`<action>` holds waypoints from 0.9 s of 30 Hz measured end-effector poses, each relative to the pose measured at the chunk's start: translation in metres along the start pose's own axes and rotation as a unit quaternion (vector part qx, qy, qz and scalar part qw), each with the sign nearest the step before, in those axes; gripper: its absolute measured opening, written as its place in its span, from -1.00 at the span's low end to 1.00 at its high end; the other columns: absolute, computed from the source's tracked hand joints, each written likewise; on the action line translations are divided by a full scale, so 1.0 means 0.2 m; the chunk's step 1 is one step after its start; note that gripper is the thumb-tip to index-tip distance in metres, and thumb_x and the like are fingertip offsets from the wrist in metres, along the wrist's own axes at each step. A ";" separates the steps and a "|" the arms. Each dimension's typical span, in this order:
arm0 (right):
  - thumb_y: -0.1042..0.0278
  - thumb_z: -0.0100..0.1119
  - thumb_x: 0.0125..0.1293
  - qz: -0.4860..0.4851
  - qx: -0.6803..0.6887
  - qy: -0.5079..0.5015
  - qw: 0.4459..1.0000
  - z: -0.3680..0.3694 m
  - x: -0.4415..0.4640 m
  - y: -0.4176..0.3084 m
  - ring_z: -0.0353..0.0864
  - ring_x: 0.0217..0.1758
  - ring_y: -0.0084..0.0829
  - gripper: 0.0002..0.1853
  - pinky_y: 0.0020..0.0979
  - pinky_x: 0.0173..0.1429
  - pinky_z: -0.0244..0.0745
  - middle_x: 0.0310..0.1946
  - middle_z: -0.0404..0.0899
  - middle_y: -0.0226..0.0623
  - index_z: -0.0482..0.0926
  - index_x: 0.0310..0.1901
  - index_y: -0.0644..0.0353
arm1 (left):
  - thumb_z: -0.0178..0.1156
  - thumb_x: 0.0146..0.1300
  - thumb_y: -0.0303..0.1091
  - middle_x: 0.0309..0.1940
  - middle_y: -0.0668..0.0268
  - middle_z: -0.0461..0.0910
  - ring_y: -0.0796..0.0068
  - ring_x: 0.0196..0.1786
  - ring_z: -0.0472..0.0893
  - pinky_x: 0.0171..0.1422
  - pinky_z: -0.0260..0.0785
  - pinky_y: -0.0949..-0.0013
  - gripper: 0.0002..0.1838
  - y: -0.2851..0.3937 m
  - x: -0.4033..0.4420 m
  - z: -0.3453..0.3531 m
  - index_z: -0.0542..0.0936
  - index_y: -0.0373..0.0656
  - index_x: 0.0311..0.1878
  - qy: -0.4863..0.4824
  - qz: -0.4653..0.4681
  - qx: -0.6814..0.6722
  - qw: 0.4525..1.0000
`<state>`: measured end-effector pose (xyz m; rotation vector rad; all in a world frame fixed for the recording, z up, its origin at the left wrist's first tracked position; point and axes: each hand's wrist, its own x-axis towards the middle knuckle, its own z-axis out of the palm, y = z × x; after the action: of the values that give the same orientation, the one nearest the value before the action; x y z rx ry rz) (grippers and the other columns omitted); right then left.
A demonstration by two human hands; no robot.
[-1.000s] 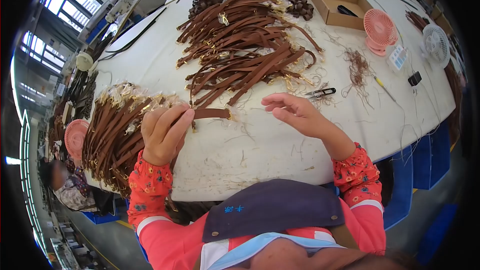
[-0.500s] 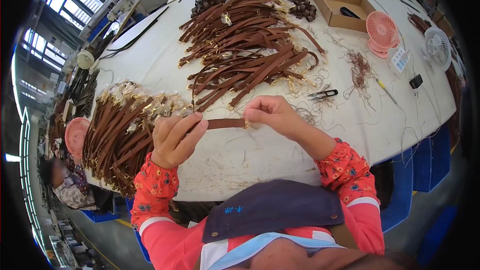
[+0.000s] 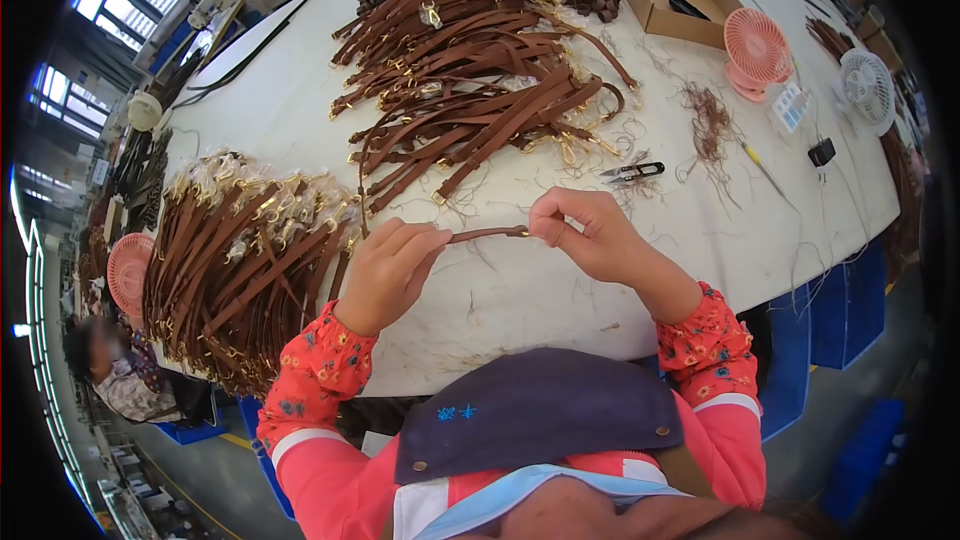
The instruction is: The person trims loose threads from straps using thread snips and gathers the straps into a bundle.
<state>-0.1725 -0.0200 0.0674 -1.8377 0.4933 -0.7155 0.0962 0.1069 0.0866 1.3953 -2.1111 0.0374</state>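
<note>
A brown leather-like strap (image 3: 484,234) is stretched between my two hands above the table, its narrow edge turned up to view. My left hand (image 3: 393,268) is closed around its left part, and the fingers cover that section. At the strap's other end, my right hand (image 3: 592,235) pinches beside a small gold-coloured metal piece, largely hidden by the fingertips. Beyond the hands lies a pile of brown straps with gold hardware (image 3: 480,75). Left of my left hand is a second strap pile (image 3: 235,275), its clasps covered in clear plastic.
Black-handled thread snips (image 3: 635,172) lie past my right hand, near loose brown threads (image 3: 708,125). Farther right are a yellow-handled pointed tool (image 3: 762,168), a pink fan (image 3: 757,52), a white fan (image 3: 866,90) and a cardboard box (image 3: 655,0). A person (image 3: 125,375) sits at far left.
The held strap has turned from its flat face to its edge. Both hands have shifted right relative to the table, and my left fingers have closed more tightly together.
</note>
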 end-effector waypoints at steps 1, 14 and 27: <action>0.38 0.25 0.53 -0.024 -0.006 -0.010 1.000 0.00 -0.02 0.01 0.59 -0.36 -0.50 -0.91 -0.43 -0.20 0.49 -0.39 0.66 -0.38 0.65 -0.16 0.17 | 0.36 0.30 -0.55 -0.25 0.23 0.72 0.15 -0.23 0.65 -0.18 0.50 0.19 -0.82 0.00 -0.01 0.02 0.70 -0.16 -0.05 -0.015 -0.037 -0.011 0.999; 0.27 0.12 0.67 0.040 0.301 -0.039 0.952 0.10 -0.06 0.11 0.75 -0.09 -0.52 -0.84 -0.44 -0.04 0.57 -0.32 0.62 -0.45 0.54 -0.05 0.17 | 0.20 0.46 -0.26 -0.52 0.13 0.65 -0.07 -0.40 0.65 -0.27 0.46 0.02 -0.81 0.00 0.01 0.18 0.73 -0.11 -0.14 -0.273 -0.135 -0.074 0.950; 0.39 0.34 0.36 0.098 -0.476 0.097 0.869 -0.73 -0.20 0.27 0.52 0.41 -0.03 -0.47 0.21 0.59 0.26 0.27 0.64 -0.13 0.54 0.37 0.03 | 0.19 0.51 -0.42 -0.55 0.30 0.64 0.47 -0.46 0.65 -0.30 0.44 0.38 -0.85 -0.03 0.08 -0.06 0.69 -0.28 -0.13 -0.265 -0.209 -0.223 0.915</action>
<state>-0.3006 -0.1140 0.0464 -2.5661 1.3245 -0.5458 0.1025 0.0958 0.1033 1.6460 -1.9757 -1.0332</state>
